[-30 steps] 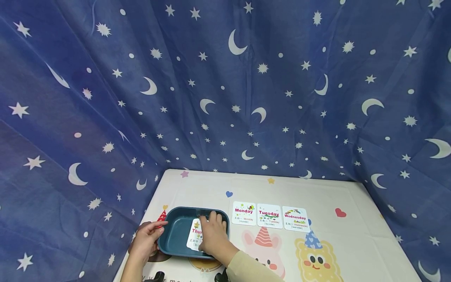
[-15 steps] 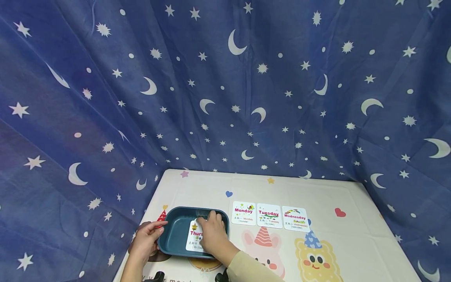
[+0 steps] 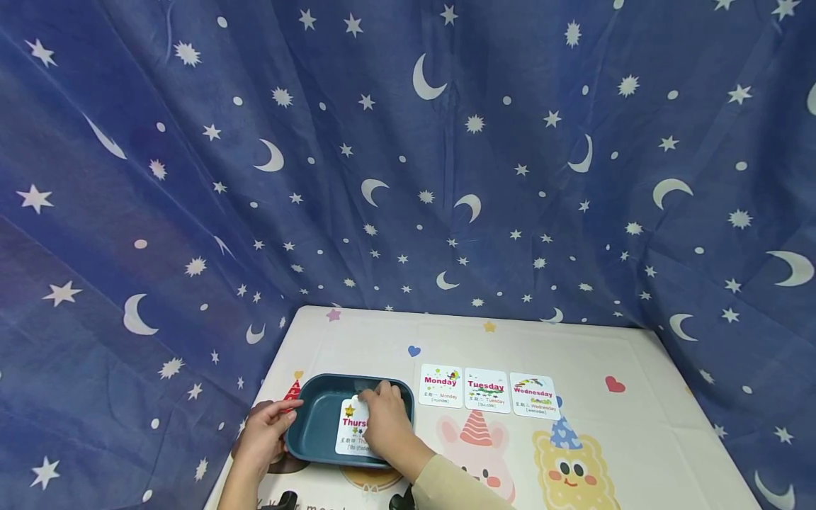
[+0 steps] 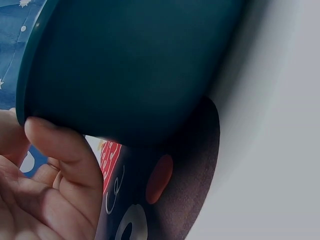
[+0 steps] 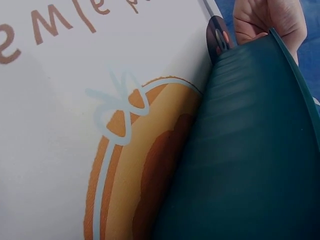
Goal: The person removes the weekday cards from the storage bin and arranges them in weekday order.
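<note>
A dark teal plastic tray point(image 3: 316, 421) sits at the table's front left. My left hand point(image 3: 260, 433) grips its left end, the thumb point(image 4: 57, 140) against the outer wall at the rim in the left wrist view. Inside the tray, my right hand point(image 3: 390, 425) has its fingers curled over a white Thursday card point(image 3: 350, 432), pinching it and hiding its right part. The card's word and gold star face up. In the right wrist view the tray's outer wall point(image 5: 245, 145) hides the right hand, and the left hand point(image 5: 270, 22) shows beyond it.
Right of the tray, Monday point(image 3: 441, 387), Tuesday point(image 3: 487, 391) and Wednesday point(image 3: 535, 397) cards lie in a row. A cartoon-printed white cloth point(image 3: 656, 439) covers the table. Blue star-patterned curtains point(image 3: 395, 177) rise behind and beside it.
The Thursday card has turned from a slant to nearly straight, and more of its left side shows. My right fingers have shifted slightly on it; my left hand and the tray have stayed put.
</note>
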Demonstrator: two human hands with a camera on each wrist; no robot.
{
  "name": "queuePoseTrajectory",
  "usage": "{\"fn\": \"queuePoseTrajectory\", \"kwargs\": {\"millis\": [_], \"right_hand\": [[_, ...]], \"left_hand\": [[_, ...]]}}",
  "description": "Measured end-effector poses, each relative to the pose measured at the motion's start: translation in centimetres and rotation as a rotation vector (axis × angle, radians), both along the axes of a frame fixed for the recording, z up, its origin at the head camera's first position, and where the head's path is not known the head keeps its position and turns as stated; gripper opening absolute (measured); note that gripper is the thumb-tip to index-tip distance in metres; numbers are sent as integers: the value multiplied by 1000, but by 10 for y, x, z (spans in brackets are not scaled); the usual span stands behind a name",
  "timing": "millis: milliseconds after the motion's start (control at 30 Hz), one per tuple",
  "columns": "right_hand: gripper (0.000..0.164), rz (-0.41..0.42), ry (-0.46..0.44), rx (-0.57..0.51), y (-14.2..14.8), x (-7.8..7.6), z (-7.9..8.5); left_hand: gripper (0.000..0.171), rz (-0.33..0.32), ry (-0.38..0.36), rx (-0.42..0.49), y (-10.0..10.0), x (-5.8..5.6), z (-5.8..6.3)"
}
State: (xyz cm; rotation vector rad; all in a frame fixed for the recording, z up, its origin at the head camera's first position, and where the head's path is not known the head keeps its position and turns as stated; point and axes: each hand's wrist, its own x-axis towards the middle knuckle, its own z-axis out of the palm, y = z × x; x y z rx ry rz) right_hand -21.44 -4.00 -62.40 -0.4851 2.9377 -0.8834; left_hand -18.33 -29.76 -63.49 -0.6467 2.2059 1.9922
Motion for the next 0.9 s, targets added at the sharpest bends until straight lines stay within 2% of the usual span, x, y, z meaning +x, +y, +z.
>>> {"fn": "queuePoseTrajectory", "kwargs": {"millis": [400,700,900], "right_hand": [[33,-29,-63,-147,3,-2,0],[30,-15,-101,-219,6,-4,6],[30,-28,-137,-308,7,-6,7]], "left_hand": [[35,7,10,-5,0,0,-1],[36,2,14,0,1,2,1],[33,7,6,-10,3,1,2]]}}
